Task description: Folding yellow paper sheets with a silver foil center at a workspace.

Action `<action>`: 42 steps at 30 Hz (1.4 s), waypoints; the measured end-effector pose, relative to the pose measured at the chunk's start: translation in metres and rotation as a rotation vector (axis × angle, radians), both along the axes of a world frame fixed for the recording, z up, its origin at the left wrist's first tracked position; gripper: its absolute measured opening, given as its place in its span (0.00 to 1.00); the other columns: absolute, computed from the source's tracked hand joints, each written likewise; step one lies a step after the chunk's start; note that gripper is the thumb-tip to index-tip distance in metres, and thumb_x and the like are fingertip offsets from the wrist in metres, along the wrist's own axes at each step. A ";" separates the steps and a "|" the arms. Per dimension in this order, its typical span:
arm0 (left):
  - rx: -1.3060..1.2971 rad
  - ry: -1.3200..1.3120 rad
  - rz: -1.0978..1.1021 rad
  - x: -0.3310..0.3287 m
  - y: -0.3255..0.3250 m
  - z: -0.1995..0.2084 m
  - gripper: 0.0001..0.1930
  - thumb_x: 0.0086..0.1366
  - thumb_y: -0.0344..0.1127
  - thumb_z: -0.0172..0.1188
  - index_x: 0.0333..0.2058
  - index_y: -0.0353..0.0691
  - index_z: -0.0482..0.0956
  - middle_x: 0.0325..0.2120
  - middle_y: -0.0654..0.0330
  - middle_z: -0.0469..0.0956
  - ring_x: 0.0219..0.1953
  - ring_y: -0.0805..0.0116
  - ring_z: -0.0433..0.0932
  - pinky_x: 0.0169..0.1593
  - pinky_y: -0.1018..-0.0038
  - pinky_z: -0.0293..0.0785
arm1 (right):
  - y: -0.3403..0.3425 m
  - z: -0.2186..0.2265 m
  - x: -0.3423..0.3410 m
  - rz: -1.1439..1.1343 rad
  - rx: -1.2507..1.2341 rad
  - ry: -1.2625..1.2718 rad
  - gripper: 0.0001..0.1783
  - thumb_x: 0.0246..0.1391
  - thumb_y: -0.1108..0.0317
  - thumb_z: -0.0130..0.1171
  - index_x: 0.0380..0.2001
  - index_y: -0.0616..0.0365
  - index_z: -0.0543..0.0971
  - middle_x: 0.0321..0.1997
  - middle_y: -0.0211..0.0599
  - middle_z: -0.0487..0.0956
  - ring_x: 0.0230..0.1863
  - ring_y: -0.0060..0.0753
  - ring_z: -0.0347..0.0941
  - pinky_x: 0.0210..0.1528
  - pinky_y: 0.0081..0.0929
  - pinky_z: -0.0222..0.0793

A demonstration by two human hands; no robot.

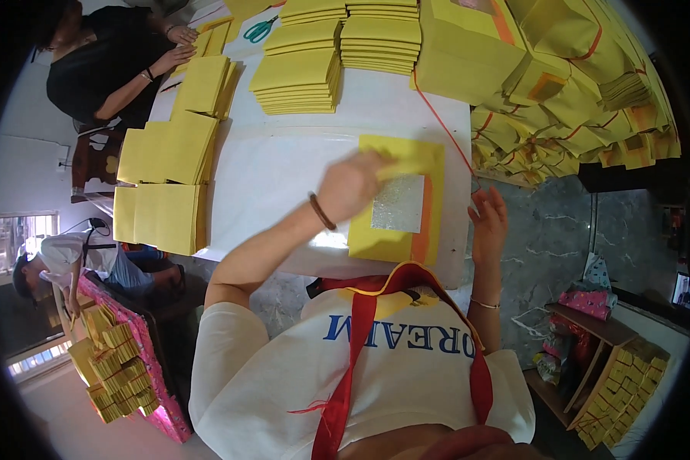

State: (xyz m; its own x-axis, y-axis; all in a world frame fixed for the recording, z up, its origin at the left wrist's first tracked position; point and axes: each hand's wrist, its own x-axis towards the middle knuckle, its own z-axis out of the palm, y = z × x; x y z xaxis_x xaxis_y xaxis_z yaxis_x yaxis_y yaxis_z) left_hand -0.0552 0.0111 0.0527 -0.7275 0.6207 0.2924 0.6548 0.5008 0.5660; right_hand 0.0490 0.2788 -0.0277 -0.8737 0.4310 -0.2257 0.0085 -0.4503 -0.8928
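Observation:
On the white table in front of me lies a yellow paper sheet or packet (358,244) with a silver foil square (397,205) and an orange strip beside it. Over its upper left part is my left hand (354,184), smeared by motion, so its fingers cannot be read; a brown bracelet circles the wrist. Past the table's right edge is my right hand (489,221), fingers bent, with the end of a red string (446,129) at its fingertips. That string runs straight up to the yellow stacks at the back.
Folded yellow paper stacks (295,80) stand at the back, others (165,184) along the left edge. Green-handled scissors (261,29) lie behind. Tied yellow bundles (567,92) fill the far right. One co-worker (92,65) handles paper at far left; another person (77,257) is lower left.

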 end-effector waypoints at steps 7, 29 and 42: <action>0.115 0.386 0.197 -0.120 0.016 -0.052 0.18 0.54 0.29 0.53 0.47 0.40 0.72 0.38 0.55 0.73 0.39 0.55 0.71 0.43 0.66 0.69 | -0.014 -0.033 0.019 -0.095 -0.038 -0.245 0.18 0.54 0.68 0.51 0.49 0.51 0.68 0.43 0.27 0.74 0.45 0.23 0.69 0.44 0.24 0.62; -0.369 0.219 0.147 -0.162 0.019 -0.145 0.23 0.63 0.52 0.43 0.55 0.53 0.65 0.53 0.54 0.62 0.56 0.52 0.57 0.55 0.56 0.55 | -0.028 -0.033 0.025 0.057 0.123 -0.285 0.14 0.56 0.70 0.49 0.47 0.58 0.71 0.41 0.31 0.74 0.43 0.23 0.69 0.43 0.20 0.65; -0.520 0.252 0.130 -0.165 0.022 -0.092 0.18 0.60 0.47 0.49 0.49 0.53 0.72 0.50 0.55 0.68 0.51 0.51 0.67 0.52 0.61 0.64 | -0.044 -0.013 0.007 0.141 0.463 -0.015 0.15 0.55 0.73 0.50 0.47 0.60 0.71 0.46 0.33 0.73 0.45 0.21 0.68 0.48 0.19 0.62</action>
